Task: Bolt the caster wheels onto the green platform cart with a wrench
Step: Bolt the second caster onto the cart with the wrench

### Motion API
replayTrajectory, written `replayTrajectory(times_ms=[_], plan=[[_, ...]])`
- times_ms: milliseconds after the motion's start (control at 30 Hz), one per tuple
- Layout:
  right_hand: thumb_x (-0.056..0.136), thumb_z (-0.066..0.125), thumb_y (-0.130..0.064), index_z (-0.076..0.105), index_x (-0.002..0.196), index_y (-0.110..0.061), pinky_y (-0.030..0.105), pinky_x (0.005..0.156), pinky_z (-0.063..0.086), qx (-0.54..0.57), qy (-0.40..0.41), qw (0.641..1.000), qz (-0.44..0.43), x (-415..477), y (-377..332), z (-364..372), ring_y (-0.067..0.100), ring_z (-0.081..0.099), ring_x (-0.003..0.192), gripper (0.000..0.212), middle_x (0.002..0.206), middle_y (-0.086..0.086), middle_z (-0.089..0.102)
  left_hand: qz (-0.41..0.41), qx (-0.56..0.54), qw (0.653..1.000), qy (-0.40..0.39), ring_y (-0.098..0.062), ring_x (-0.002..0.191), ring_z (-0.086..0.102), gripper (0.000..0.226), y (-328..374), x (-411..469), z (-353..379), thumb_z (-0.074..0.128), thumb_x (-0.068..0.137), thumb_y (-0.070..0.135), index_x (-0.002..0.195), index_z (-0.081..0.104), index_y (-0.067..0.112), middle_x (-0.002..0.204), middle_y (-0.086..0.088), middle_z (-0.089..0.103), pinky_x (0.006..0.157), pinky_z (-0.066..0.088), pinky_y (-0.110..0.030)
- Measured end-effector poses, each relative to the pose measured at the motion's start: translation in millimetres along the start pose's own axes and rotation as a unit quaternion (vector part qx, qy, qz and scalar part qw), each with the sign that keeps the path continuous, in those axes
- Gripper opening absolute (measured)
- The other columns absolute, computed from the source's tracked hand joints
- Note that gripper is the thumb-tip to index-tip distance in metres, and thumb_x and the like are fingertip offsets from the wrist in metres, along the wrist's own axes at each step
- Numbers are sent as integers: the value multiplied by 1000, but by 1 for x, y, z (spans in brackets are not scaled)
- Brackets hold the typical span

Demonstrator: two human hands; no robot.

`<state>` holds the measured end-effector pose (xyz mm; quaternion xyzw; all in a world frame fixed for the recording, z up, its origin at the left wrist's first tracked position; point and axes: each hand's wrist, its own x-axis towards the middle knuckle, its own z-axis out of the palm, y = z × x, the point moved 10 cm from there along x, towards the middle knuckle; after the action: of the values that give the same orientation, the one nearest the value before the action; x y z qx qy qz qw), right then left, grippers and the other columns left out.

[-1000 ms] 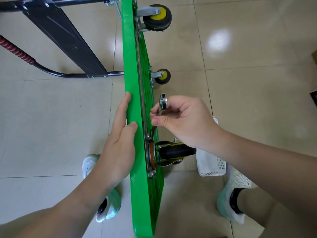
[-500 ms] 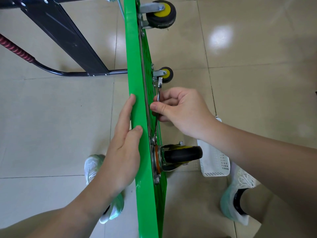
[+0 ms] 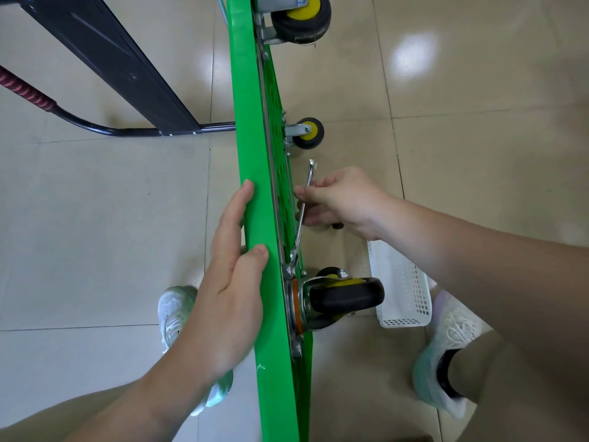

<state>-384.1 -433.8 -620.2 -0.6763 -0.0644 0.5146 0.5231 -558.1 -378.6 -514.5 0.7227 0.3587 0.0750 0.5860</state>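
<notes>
Three casters (image 3: 301, 14) show on the cart (image 3: 251, 138), stood on edge on the floor (image 3: 95, 234). Wrench (image 3: 298, 236) head meets a bolt beside the near caster (image 3: 345, 298); right hand (image 3: 345, 199) pinches its shank, left hand (image 3: 232, 282) lies flat, fingers together, on the deck. Best short swings, head square: cart close on one side, basket (image 3: 401, 288) near the wrist

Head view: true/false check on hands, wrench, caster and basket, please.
1. The right hand grips the wrench. True.
2. The wrench's lower end hangs free in the air. False: it meets a bolt beside the near caster wheel.
3. The left hand rests with straight fingers on the green platform. True.
4. The white basket sits left of the platform. False: it sits to the platform's right, under the right forearm.
</notes>
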Motion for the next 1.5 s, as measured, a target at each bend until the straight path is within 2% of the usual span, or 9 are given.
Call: replayTrajectory(times_ms=[133,333,633,867,1033,1133,1300,1400,1500], plan=[[86,75,-11,70,86,-10,30,67,62,-31,5,990,-137,-30,-55,-3,23,75,78,6,80,10,76,6,6,1000,1,24,140,22,65,1,0,0,33,92,30,146,27,66,149,46,32,117,25,-19],[80,78,-6,69,87,-16,28,66,62,-49,-45,971,-230,-79,-71,17,12,72,71,15,71,0,74,10,-7,1000,5,10,145,31,64,0,0,1,34,92,31,146,28,65,156,31,36,125,28,-39],[72,84,-7,72,83,-19,49,82,61,-45,-39,963,-264,-96,-60,23,24,72,78,20,83,10,76,20,-7,1000,9,6,145,35,67,2,0,1,33,92,30,154,28,55,157,28,37,125,29,-42],[74,85,-8,72,88,-15,47,82,61,-64,-47,965,-250,-85,-55,26,34,74,84,20,85,12,76,20,-11,1000,11,1,146,37,62,2,-1,0,34,92,31,138,31,73,157,26,38,125,29,-43],[77,83,-11,71,88,-14,39,71,63,-61,-21,973,-220,-68,-52,18,20,73,70,16,72,4,75,11,-14,1000,9,-3,146,38,63,1,0,0,35,91,33,134,32,79,155,29,38,124,31,-46],[80,81,-11,70,89,-8,40,72,63,-43,-13,984,-170,-47,-43,15,26,75,78,14,77,12,76,6,-18,1000,11,-5,146,39,63,2,0,1,35,90,33,133,32,79,154,28,39,123,32,-46],[79,81,-7,68,95,4,38,71,62,8,-39,996,-82,-19,-26,19,28,74,80,23,91,24,74,-5,-18,1000,9,8,143,36,64,3,0,1,34,89,32,131,32,80,146,41,38,123,32,-40],[79,82,-9,68,90,1,36,69,61,8,-38,998,-41,-6,-13,15,28,72,75,20,82,17,73,-7,-9,1000,10,21,140,28,64,3,-1,0,34,89,31,135,31,76,141,50,36,122,29,-32],[78,82,-10,66,104,6,35,70,62,27,-25,999,21,6,9,10,33,74,78,35,86,19,74,-7,-5,1000,6,20,142,26,66,3,0,0,34,89,31,134,30,78,142,52,33,123,27,-34]])
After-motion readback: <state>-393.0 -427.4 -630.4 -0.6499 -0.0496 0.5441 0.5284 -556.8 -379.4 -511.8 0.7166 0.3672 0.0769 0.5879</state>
